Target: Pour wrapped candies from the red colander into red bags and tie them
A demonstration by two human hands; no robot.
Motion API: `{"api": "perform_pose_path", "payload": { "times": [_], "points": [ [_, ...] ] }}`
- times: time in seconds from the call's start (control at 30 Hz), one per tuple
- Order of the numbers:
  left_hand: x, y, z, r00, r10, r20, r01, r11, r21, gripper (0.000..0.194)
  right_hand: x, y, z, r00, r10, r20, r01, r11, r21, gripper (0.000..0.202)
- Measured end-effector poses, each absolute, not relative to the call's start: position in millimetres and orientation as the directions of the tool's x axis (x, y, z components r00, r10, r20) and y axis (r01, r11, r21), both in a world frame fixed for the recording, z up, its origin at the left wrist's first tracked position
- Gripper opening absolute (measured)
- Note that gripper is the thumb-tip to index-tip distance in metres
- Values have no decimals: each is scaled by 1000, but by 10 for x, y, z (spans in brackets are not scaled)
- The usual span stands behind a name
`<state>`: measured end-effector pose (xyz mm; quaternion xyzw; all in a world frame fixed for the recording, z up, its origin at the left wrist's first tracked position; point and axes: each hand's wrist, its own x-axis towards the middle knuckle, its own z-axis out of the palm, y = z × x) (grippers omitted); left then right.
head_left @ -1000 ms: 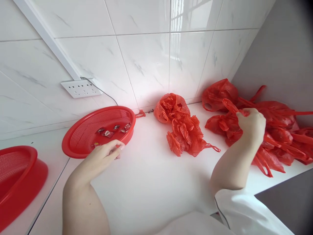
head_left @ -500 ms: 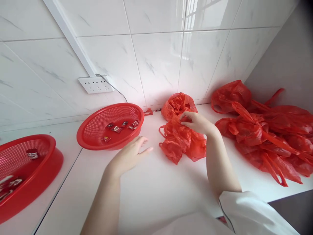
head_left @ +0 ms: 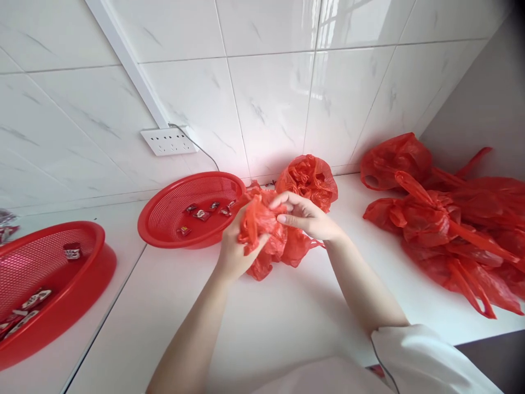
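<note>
A crumpled red plastic bag (head_left: 266,224) is between my two hands, just right of the middle basket. My left hand (head_left: 238,249) is wrapped round its left side, the thumb across the front. The fingertips and thumb of my right hand (head_left: 302,216) pinch its upper right part. Loose folds and a handle of the bag hang down over the white table (head_left: 262,323). Behind my right hand, against the wall, sits another bunched red bag (head_left: 309,178).
A red basket (head_left: 192,238) with several small wrapped packets stands left of my hands. Another red basket (head_left: 88,273) with packets is at the far left. Several knotted, filled red bags (head_left: 443,224) are piled on the right. A socket strip (head_left: 168,141) is on the tiled wall.
The crumpled bag has come up off the table and moved left. My left hand, empty before, has closed round it. My right hand has moved left and down with it. The view has shifted slightly.
</note>
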<state>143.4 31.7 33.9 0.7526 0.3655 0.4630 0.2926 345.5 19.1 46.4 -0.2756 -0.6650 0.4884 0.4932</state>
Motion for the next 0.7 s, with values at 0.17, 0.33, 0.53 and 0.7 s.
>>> {"api": "perform_pose_path", "payload": {
  "times": [0.17,0.33,0.53,0.7],
  "points": [
    [1233,454,376,-222,828,515,230,-469,853,49,3434,285,341,-174,947,271,369,318,-874,41],
    [1095,559,416,-349,766,541,128,-533,837,52,3255,416,-31,-80,977,-198,797,-57,-602,44],
    [1090,538,516,-319,763,562,102,-562,821,50,3012,597,-466,-167,947,-275,743,-62,-666,25],
    [1070,533,532,-315,780,541,52,-555,830,51,3160,753,-440,-5,996,-94,699,-64,-713,29]
  ]
}}
